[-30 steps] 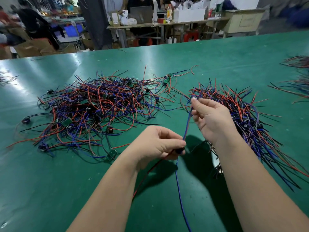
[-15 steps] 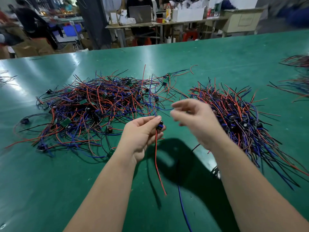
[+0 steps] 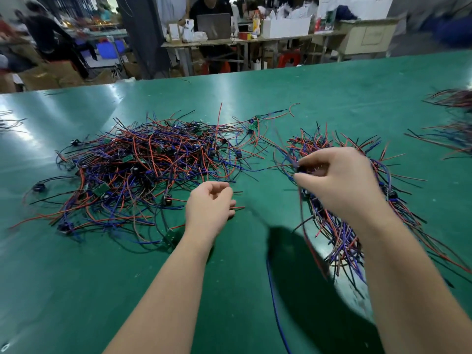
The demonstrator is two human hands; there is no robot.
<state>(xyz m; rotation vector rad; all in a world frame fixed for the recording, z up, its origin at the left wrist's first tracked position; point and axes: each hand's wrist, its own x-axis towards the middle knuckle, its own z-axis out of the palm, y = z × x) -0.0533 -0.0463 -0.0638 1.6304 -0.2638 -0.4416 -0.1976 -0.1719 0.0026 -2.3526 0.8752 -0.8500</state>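
Bright overhead light glares white off your green table (image 3: pixel 84 116). Your right hand (image 3: pixel 339 182) and its wire (image 3: pixel 310 247) smear with motion blur above a dark shadow (image 3: pixel 306 290). Edges bend; the far room (image 3: pixel 286 26) goes soft.

1. A green-topped table (image 3: pixel 332 80) is stretching across the whole foreground, and overhead light is glaring off its far left part in pale streaks.
2. Beyond it, a long workbench (image 3: pixel 255 41) is standing, carrying a grey laptop (image 3: pixel 214 25), a white box (image 3: pixel 286 28) and small clutter.
3. A person in dark clothes (image 3: pixel 201 8) is sitting behind the laptop.
4. A beige cabinet (image 3: pixel 367 35) is standing at the bench's right end.
5. A red stool (image 3: pixel 288 58) is sitting under the bench.
6. A dark pillar (image 3: pixel 143 34) is rising left of the bench.
7. Farther left, cardboard boxes (image 3: pixel 51 75) are lying on the floor, blue crates (image 3: pixel 107 51) are standing behind them, and another person in dark clothes (image 3: pixel 48 34) is standing nearby.
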